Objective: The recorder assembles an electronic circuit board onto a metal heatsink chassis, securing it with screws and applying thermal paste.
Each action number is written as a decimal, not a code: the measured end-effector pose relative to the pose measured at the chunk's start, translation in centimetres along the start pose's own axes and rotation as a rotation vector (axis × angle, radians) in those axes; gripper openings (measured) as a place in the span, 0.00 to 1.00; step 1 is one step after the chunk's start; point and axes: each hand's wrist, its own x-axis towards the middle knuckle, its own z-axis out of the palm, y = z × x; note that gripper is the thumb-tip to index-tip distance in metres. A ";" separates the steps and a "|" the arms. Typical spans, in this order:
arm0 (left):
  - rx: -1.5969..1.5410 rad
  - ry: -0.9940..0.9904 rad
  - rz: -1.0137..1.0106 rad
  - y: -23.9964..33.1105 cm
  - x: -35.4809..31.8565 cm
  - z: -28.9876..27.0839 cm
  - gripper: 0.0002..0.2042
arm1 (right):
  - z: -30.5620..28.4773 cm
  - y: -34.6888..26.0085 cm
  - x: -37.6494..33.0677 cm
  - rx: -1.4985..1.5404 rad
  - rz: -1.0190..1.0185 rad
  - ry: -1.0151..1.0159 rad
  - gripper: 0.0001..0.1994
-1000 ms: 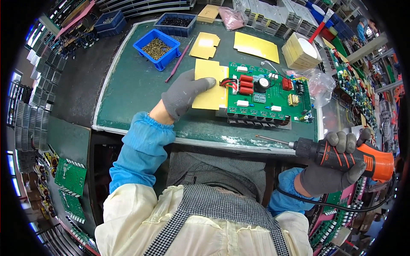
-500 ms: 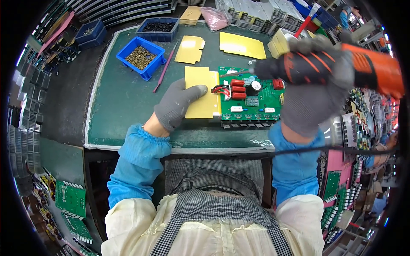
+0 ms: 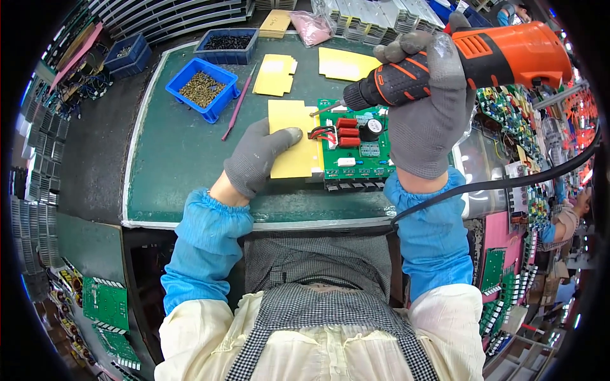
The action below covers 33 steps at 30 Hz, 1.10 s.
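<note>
My gloved left hand (image 3: 262,155) is closed on a yellow insulating sheet (image 3: 284,166), thumb on top and fingers out of sight underneath. The sheet stands at the left edge of a green circuit board (image 3: 356,154), which carries red capacitors, a round black-and-white capacitor and red and black wires. My gloved right hand (image 3: 426,120) is wrapped round an orange and black electric screwdriver (image 3: 406,81), held tilted above the board. Its bit points left and down, with the tip at the sheet's upper right edge; whether it sits on a screw is too small to tell.
A blue bin (image 3: 202,90) of brass-coloured fasteners stands at the left, with a bin of black parts (image 3: 226,46) behind. A purple pen-like tool (image 3: 237,111) and more yellow sheets (image 3: 274,74) lie nearby. The screwdriver's black cable (image 3: 502,184) crosses my right forearm. Metal parts (image 3: 375,20) are stacked at the back.
My right hand has brought the screwdriver left, so its bit now reaches the sheet's edge instead of hovering over the board. My left hand keeps its hold on the sheet.
</note>
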 end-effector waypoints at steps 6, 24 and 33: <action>0.037 0.013 -0.028 -0.1 0.1 -0.1 0.23 | 2.7 0.0 1.6 -0.123 0.025 -0.107 0.11; 0.052 0.014 -0.009 0.0 0.0 0.0 0.21 | 6.0 2.1 4.4 -0.144 0.220 -0.323 0.15; -0.602 -0.157 0.151 -5.5 -0.6 -10.5 0.16 | 5.8 -3.0 4.3 0.143 0.192 -0.181 0.18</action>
